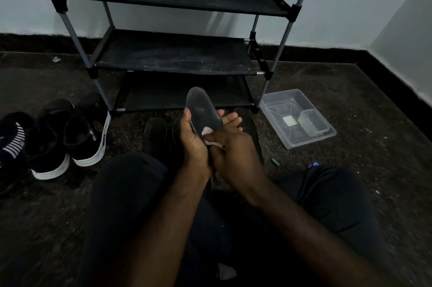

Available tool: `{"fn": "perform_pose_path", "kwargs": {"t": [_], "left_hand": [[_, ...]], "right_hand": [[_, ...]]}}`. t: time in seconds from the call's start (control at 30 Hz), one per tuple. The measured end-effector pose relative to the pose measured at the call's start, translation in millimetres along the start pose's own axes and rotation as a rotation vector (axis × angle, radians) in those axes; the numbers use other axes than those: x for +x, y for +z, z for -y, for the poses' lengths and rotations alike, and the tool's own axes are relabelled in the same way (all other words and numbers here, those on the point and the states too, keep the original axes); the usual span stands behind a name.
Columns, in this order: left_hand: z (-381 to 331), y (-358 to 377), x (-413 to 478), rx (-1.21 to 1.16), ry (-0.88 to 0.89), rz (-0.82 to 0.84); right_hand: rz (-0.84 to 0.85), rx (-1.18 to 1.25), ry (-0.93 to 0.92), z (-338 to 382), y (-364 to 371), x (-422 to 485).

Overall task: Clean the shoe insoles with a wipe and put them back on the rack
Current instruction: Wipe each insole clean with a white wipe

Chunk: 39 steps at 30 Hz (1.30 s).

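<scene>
White wipe [208, 133] sits bunched in the right hand [236, 156], whose grip is pinched on it and presses it against the lower part of a dark insole [201, 109]. The left hand [194, 139] has its grip clamped on that insole, thumb on the near edge and fingers showing past the far edge. It holds the insole tilted up above the lap, in front of the rack [173, 53].

As I judge it, the job is at the wiping stage. This insole is being cleaned, and no insole that I can see lies on the rack's shelves, so all the putting back is left to do.

Black shoes [155, 133] sit on the floor just beyond the hands. Sneakers [88, 137] lie off to the left and a clear plastic tray [311, 138] to the right.

A long dark shape [247, 125] beside the right hand may be another insole, but it is too dim to tell. The hands hide most of the wipe, the rack's top is cut off, and nothing shows how many insoles are already clean.
</scene>
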<state>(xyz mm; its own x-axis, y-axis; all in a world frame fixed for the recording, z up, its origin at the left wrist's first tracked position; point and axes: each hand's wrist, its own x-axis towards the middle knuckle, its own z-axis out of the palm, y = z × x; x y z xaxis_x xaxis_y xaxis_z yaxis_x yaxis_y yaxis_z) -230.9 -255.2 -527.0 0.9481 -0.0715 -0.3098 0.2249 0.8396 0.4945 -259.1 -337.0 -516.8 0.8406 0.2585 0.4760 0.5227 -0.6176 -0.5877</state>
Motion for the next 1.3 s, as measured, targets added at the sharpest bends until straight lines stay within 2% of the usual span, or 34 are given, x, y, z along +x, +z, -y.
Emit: {"fn": "perform_pose_path", "kwargs": {"t": [0.13,0.3,0.5,0.7,0.87,0.93,1.03,1.1,1.3], "left_hand": [[-1,-1,-1,-0.018,0.005,0.011],[1,0,-4,0.009,0.011,0.016],[0,0,-1,-0.008,-0.01,0.006],[4,0,-3,0.013,0.004,0.021],[2,-1,1,-0.001,-0.011,0.027],[2,-2,0,-0.007,-0.008,0.05],[4,-2,-4,0.017,-0.019,0.061],[4,-2,-2,0.017,-0.027,0.048],[-1,-2,2,-0.003,-0.003,0.03]], "right_hand": [[0.02,0.015,-0.083,-2,-1,-5],[-0.067,-0.063,0.088,-21,-4,1],[0.017,0.016,-0.019,1,1,-12],[-0.109,-0.083,0.107,-25,-1,5],[-0.004,-0.022,0.002,-1,3,-5],[-0.024,-0.035,-0.014,-9,0,-2],[-0.072,-0.111,0.087,-23,-4,5],[-0.062,-0.064,0.118,-17,-5,5],[0.01,-0.024,-0.078,3,1,-14]]}}
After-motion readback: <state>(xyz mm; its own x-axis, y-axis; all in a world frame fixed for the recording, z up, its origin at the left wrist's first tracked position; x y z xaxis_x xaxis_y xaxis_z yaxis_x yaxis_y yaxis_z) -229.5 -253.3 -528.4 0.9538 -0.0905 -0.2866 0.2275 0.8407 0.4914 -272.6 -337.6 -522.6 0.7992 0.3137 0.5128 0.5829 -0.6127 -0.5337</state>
